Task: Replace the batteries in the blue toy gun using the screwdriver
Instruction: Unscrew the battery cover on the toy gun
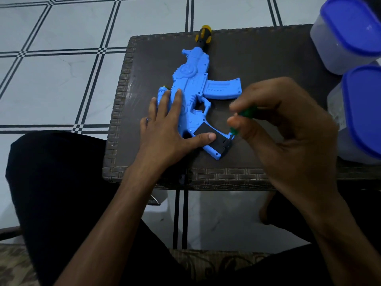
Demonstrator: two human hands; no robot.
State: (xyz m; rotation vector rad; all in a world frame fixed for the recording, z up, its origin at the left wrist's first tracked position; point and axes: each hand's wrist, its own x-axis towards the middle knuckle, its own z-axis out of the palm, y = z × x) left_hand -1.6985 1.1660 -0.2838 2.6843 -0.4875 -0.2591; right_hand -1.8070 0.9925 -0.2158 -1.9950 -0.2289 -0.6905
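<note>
**Screwdriver at the grip of the blue toy gun**

The blue toy gun (193, 87) lies flat on the dark woven-edged table (257, 65), muzzle pointing away from the person. On the gun's rear body the left hand (165, 129) rests flat, fingers spread, its thumb pressing the black panel (208, 129) on the grip. Just right of the grip, the right hand (288, 129) pinches a green-handled screwdriver (246, 112) between thumb and fingertips, its tip touching the grip's butt end. Right of the gun, well apart, stand two blue-lidded containers (346, 36).
</note>
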